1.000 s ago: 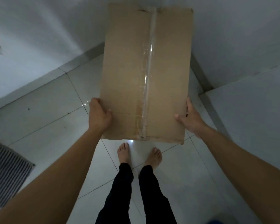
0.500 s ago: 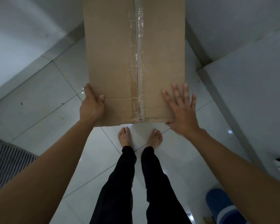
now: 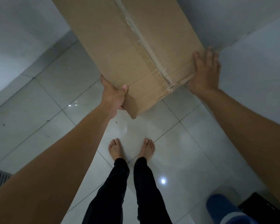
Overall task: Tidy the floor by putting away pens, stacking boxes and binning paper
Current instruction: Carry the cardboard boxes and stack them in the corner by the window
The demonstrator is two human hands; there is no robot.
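Left hand [image 3: 114, 96] fingers curl around the taped cardboard box's [image 3: 132, 50] near corner; right hand [image 3: 204, 73] fingers lie straight, pressing its side. The box is held above the tiled floor [image 3: 176, 143]; that flat palm could slip, dropping it.

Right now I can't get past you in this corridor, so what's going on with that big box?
A person standing barefoot on the tiled floor is carrying a large taped cardboard box out in front of them, above the floor. The left hand grips the box's near left corner, thumb on top. The right hand lies flat with straight fingers against its right edge. The box sits angled, close to the white wall. It has not been set down yet.
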